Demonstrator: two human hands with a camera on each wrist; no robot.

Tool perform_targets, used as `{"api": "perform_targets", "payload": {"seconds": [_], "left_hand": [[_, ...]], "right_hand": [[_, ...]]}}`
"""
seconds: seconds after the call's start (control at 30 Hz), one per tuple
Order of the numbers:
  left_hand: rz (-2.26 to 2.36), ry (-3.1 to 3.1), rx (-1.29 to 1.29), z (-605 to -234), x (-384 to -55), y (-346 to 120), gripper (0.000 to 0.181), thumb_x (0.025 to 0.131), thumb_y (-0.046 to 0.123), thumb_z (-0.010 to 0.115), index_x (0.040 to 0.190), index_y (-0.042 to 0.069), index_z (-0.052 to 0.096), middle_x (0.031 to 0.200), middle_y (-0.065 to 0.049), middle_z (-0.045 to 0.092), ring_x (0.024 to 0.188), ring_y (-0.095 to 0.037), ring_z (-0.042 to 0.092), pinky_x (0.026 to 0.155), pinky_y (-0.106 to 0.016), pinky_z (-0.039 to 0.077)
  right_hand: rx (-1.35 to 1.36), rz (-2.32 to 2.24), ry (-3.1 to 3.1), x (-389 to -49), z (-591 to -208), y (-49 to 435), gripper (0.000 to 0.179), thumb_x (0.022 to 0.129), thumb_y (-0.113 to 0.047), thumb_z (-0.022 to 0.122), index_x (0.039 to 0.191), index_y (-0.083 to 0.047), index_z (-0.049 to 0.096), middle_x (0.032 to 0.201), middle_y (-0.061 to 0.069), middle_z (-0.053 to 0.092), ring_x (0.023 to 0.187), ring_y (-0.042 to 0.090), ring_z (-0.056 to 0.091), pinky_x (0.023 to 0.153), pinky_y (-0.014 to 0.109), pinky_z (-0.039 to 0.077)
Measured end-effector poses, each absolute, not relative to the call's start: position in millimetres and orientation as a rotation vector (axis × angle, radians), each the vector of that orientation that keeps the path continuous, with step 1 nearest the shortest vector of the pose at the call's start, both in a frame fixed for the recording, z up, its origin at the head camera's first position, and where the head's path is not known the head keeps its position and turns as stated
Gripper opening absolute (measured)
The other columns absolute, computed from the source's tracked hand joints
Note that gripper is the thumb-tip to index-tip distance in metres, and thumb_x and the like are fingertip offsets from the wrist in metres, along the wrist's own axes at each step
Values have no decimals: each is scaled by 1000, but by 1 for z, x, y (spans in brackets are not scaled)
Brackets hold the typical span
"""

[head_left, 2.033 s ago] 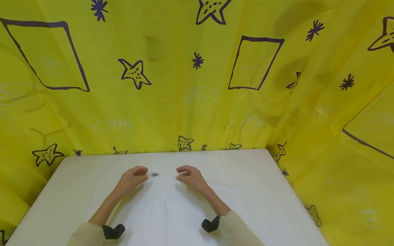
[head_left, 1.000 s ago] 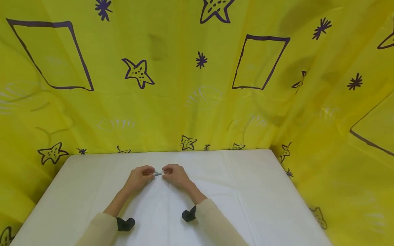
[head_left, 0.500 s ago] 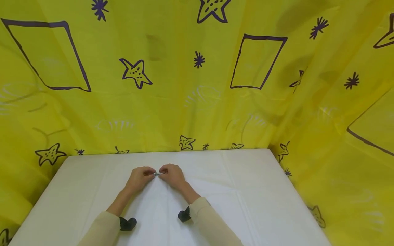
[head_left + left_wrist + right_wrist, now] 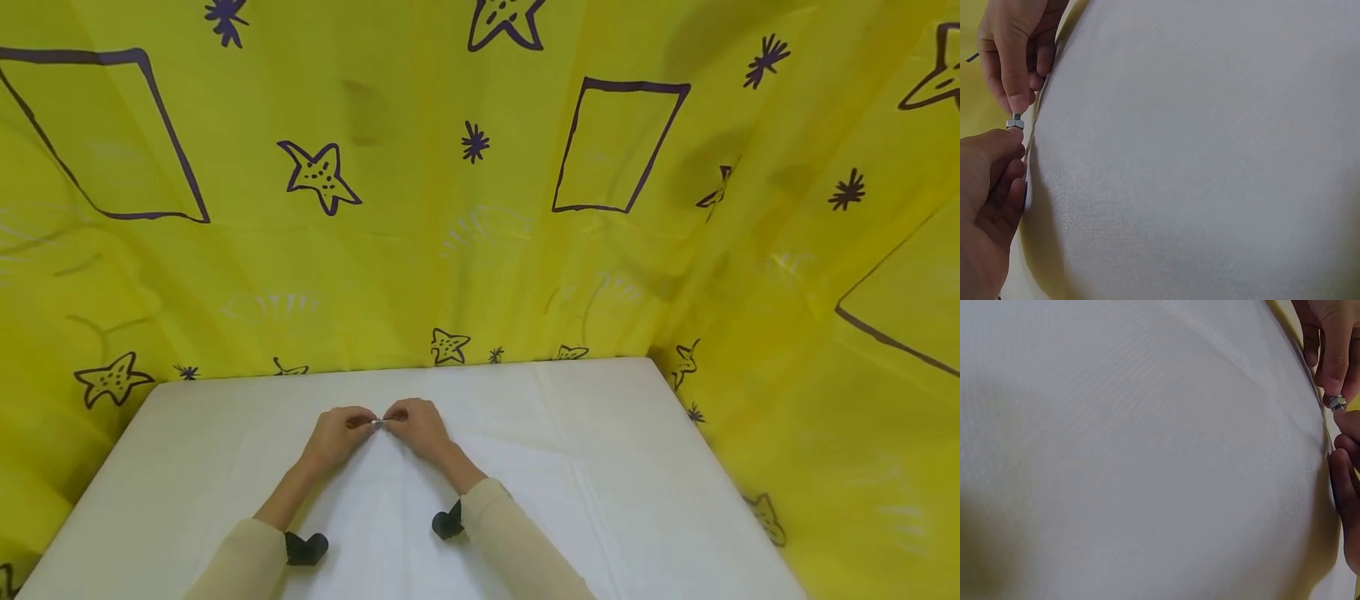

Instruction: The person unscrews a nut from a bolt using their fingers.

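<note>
In the head view both hands meet near the far middle of the white-covered table. My left hand (image 4: 339,433) pinches one end of a small silvery metal bolt with a hexagonal nut (image 4: 1015,124) between thumb and fingers. From the other side, my right hand (image 4: 420,427) pinches the opposite end. Only the hexagonal part and a short bit of shank show between the fingertips; the ends are covered. In the right wrist view the nut (image 4: 1337,402) sits between the right thumb and the left fingertips.
The table (image 4: 637,467) has a white cloth with faint creases. A yellow curtain (image 4: 405,275) with purple stars and squares rises behind its far edge and along the sides. Black wrist-worn devices (image 4: 307,549) sit at the cuffs of the light sleeves.
Two seconds ago the hands were apart with the bolt lying between them. The right hand has moved left and the left hand slightly right; both now pinch the bolt.
</note>
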State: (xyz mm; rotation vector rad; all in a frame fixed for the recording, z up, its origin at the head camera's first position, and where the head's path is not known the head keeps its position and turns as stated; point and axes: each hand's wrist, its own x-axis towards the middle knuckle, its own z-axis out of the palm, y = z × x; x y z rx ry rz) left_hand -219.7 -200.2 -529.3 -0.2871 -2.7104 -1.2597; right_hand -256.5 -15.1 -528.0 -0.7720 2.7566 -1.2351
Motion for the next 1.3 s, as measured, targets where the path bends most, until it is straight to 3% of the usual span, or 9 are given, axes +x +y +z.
{"api": "perform_targets", "payload": {"seconds": [0.33, 0.67, 1.3], "left_hand": [[-1347, -2654, -285, -521, -208, -194, 12, 90, 2, 73, 101, -1, 76, 96, -11, 74, 97, -32, 69, 84, -45, 57], [-1452, -2573, -310, -512, -202, -182, 13, 88, 6, 76, 101, 2, 77, 95, -7, 75, 91, -26, 71, 77, -28, 57], [-1484, -2477, -381, -479, -191, -144, 11, 86, 3, 77, 97, 3, 76, 91, -4, 74, 85, -22, 71, 74, -28, 58]], "right_hand": [[-766, -1393, 2610, -251, -518, -1, 7, 92, -13, 74, 96, -9, 78, 87, -8, 71, 80, 3, 60, 74, 20, 51], [-857, -1418, 2572, -246, -503, 20, 10, 92, -18, 74, 95, -10, 78, 86, -9, 72, 80, 1, 62, 73, 19, 51], [-858, -1478, 2545, -233, -471, 59, 8, 93, -20, 73, 95, -13, 78, 86, -10, 71, 79, 4, 64, 76, 23, 55]]}}
